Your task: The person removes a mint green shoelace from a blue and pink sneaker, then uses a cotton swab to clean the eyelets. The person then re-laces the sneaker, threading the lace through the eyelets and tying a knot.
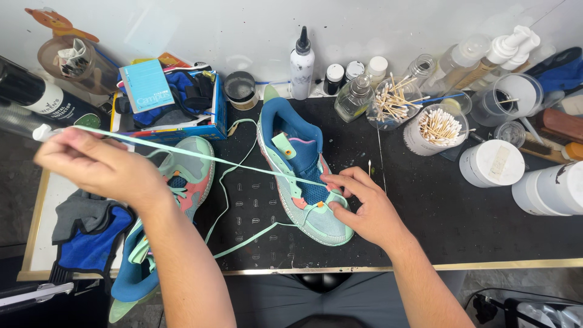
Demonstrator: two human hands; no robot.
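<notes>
Lacing | my left hand pinches mint lace taut, up-left | right hand pins sneaker mid-mat, fingers at eyelets — I'd keep tension even, lace flat, untwisted

You had a black mat on the worktop. Behind the mat's far edge stood a white squeeze bottle with a black nozzle, small white-capped jars and a clear glass bottle. On the mat's far right part sat two cups of cotton swabs and round white tubs. Left of the mat you kept a blue box with a pale blue notebook on top, and nearer its left front corner a blue and grey cloth.
</notes>
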